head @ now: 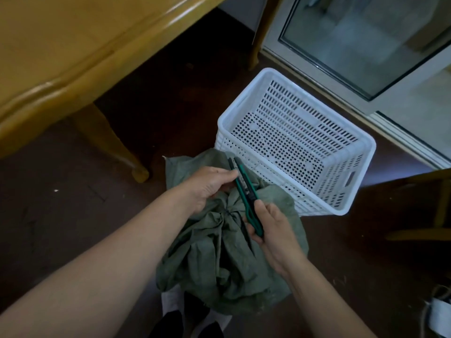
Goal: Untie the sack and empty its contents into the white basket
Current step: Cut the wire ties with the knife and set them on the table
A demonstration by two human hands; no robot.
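Fingers (225,173) of left hand (209,185) and right hand (271,231) tight around green cutter (246,191) over knotted sack (217,262).

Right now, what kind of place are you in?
Probably a room in a home, maybe a dining area. There's a glossy wooden table with curved legs, a glass door nearby, and a white basket sitting on the dark floor.
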